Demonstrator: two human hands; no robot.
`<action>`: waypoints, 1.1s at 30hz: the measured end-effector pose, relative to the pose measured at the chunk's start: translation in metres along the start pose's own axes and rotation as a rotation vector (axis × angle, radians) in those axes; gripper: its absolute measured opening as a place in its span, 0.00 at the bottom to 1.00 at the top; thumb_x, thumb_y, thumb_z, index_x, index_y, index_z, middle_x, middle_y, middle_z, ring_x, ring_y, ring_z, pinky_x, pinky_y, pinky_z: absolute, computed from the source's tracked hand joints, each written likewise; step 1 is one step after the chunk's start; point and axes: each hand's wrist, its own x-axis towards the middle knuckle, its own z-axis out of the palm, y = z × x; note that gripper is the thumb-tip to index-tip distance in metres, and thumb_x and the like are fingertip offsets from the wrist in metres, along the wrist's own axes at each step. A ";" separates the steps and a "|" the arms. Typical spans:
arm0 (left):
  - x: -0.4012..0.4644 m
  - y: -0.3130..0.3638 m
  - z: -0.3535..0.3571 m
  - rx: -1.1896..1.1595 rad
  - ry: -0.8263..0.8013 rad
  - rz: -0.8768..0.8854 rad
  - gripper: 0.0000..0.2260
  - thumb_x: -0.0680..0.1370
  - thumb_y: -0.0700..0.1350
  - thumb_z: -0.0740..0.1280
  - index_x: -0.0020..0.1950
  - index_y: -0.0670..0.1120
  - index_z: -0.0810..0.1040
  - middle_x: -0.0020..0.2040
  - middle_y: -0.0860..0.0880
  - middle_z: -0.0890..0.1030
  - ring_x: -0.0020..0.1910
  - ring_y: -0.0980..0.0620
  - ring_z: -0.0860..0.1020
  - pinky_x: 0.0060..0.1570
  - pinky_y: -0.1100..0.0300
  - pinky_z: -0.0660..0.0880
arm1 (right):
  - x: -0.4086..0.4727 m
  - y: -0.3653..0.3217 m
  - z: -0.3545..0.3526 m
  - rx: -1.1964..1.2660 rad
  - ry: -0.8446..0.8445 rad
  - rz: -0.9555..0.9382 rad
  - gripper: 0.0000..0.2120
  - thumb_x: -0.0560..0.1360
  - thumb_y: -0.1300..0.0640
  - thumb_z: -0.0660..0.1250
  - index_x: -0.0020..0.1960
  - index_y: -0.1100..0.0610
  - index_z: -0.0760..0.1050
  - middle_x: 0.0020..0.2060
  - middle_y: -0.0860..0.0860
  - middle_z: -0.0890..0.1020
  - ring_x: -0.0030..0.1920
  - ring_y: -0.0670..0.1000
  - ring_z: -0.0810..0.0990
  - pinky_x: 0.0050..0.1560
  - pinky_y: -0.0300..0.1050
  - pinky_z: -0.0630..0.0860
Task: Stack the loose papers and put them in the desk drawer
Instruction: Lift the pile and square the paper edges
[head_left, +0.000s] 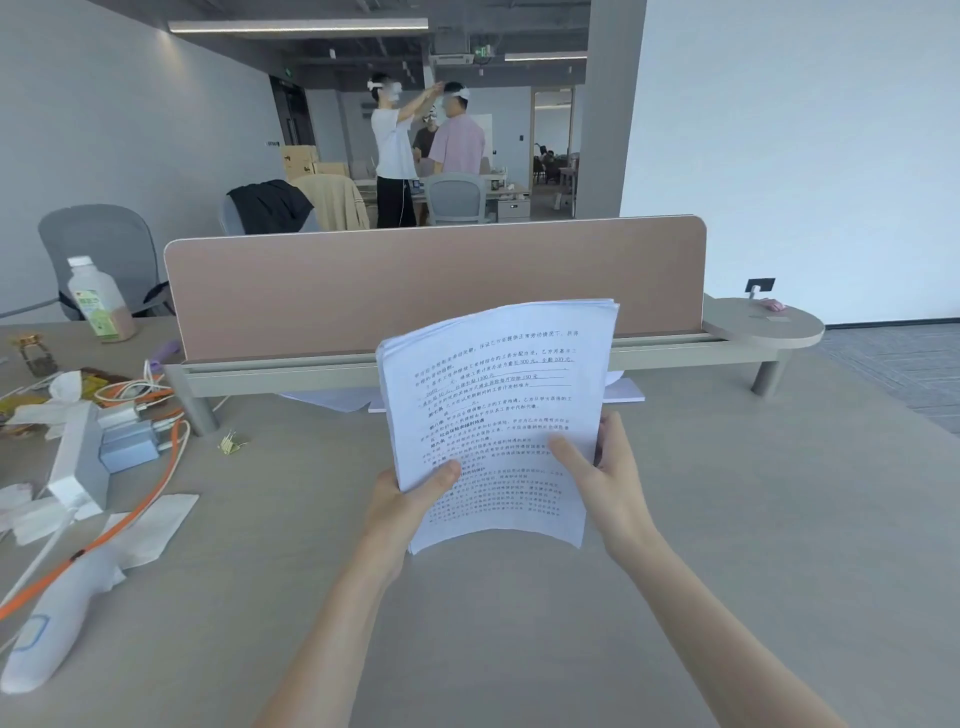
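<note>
A stack of white printed papers (493, 395) stands almost upright above the middle of the desk, its top edge tilted away from me. My left hand (410, 493) grips the stack's lower left edge, thumb on the front sheet. My right hand (605, 467) holds the right edge, thumb across the text. More white sheets (332, 400) lie flat under the divider's rail behind the stack. No drawer is in view.
A tan divider panel (436, 286) on a grey rail crosses the desk. On the left lie orange cables (156, 467), chargers (127, 436), a white handheld device (57, 618), tissues, a binder clip (231, 444) and a bottle (98, 301). People stand beyond the divider.
</note>
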 end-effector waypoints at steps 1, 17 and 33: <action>0.000 -0.002 0.001 -0.003 0.000 -0.021 0.08 0.69 0.46 0.78 0.47 0.51 0.86 0.48 0.51 0.88 0.51 0.48 0.86 0.52 0.51 0.80 | -0.001 0.002 -0.001 -0.006 0.009 0.012 0.15 0.75 0.50 0.70 0.60 0.44 0.73 0.56 0.41 0.83 0.59 0.47 0.82 0.62 0.61 0.78; -0.006 -0.012 0.018 0.029 0.058 -0.075 0.09 0.71 0.53 0.77 0.49 0.53 0.84 0.46 0.55 0.88 0.51 0.51 0.86 0.56 0.47 0.80 | -0.015 0.024 -0.002 -0.154 0.047 0.098 0.11 0.84 0.53 0.59 0.55 0.62 0.66 0.46 0.47 0.78 0.45 0.46 0.76 0.44 0.43 0.71; -0.016 -0.012 0.029 0.031 0.045 -0.326 0.12 0.71 0.50 0.77 0.52 0.49 0.84 0.48 0.54 0.84 0.53 0.50 0.79 0.57 0.54 0.70 | -0.030 0.028 -0.031 -0.322 0.030 0.225 0.07 0.81 0.58 0.61 0.44 0.56 0.68 0.39 0.46 0.77 0.40 0.50 0.75 0.38 0.44 0.69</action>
